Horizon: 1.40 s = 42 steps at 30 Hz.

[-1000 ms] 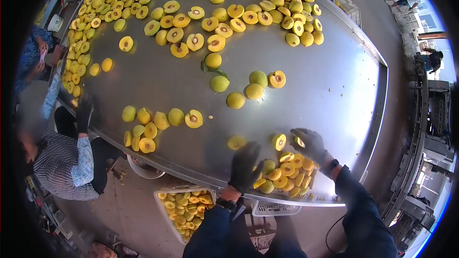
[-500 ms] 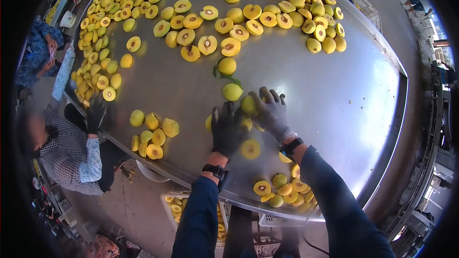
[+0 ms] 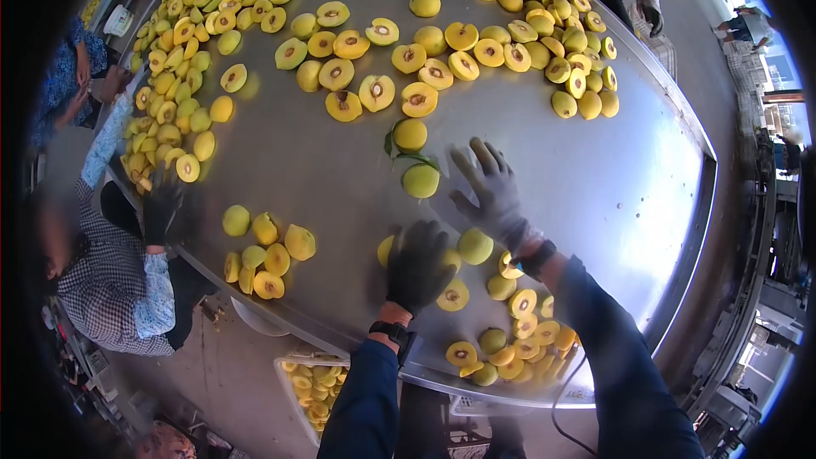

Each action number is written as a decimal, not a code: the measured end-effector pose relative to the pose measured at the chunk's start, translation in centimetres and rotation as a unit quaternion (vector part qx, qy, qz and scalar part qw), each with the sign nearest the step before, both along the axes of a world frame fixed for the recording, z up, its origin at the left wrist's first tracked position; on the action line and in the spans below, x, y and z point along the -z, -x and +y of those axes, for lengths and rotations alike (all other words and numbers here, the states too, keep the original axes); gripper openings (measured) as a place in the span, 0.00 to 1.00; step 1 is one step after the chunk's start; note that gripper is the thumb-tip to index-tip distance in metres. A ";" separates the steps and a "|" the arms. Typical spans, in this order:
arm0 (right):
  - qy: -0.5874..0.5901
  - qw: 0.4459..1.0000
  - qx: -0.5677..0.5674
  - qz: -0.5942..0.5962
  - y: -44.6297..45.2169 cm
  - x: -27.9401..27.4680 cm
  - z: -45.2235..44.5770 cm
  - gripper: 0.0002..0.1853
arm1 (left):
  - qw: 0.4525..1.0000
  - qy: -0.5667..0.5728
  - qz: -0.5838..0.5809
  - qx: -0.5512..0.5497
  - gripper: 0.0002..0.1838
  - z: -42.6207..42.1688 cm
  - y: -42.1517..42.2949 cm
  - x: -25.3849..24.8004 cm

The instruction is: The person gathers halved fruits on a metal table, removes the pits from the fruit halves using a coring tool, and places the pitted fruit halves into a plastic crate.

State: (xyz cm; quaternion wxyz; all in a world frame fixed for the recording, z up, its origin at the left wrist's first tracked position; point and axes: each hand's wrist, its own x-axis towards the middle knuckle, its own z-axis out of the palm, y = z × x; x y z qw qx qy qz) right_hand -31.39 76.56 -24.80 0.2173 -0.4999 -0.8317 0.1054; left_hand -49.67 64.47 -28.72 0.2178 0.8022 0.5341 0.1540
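Note:
My left hand [image 3: 418, 265], in a dark glove, reaches over a few yellow-green peaches near the front of the metal table; its fingers are blurred but look stretched out and apart. A peach half [image 3: 453, 295] lies cut side up by its thumb side. My right hand [image 3: 489, 191], in a grey glove, is open with fingers spread and holds nothing. Below its palm sits a whole-looking peach [image 3: 475, 246]. A green-yellow peach [image 3: 421, 180] with leaves stands to the left of the right fingers, and another peach [image 3: 410, 134] is just beyond it.
Peach halves [image 3: 376, 93] lie scattered ahead, with large piles at far left and far right [image 3: 561, 42]. A small cluster [image 3: 277, 259] is at left, another [image 3: 510, 348] at the front edge. A co-worker's gloved hand [image 3: 161, 208] rests at the left edge. A crate [image 3: 289, 391] stands below.
My right hand has lifted away from the peach and opened with fingers spread. My left hand has drawn nearer the front edge. Some peaches have shifted toward the front pile.

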 end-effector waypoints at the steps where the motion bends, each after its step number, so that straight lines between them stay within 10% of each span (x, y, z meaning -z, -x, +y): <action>1: -0.009 1.000 0.012 -0.013 2.2 0.0 2.6 0.36 | 1.000 0.006 -0.001 0.000 0.31 -0.1 0.0 0.0; 18: -0.180 0.939 -0.253 -0.147 11.3 4.6 16.6 0.19 | 0.999 -0.042 -0.030 -0.004 0.30 -1.0 0.6 1.7; 23: -0.184 0.934 -0.048 -0.304 2.5 4.4 21.4 0.14 | 0.999 -0.034 -0.024 -0.001 0.31 -0.8 0.7 1.7; 28: -0.148 0.982 -0.048 -0.103 3.1 2.9 12.3 0.24 | 0.999 -0.024 -0.021 0.005 0.30 -0.5 0.8 1.2; 33: -0.166 0.902 -0.390 -0.085 3.0 5.6 4.3 0.18 | 0.997 -0.077 -0.025 0.000 0.29 -0.9 0.6 2.2; 39: -0.174 0.982 0.022 -0.065 0.0 4.1 3.4 0.24 | 0.983 -0.168 0.022 -0.064 0.27 -1.1 0.1 1.5; 42: -0.062 0.983 -0.160 -0.059 -3.2 5.8 -3.7 0.21 | 0.958 -0.238 0.067 -0.145 0.27 -1.4 -0.4 2.1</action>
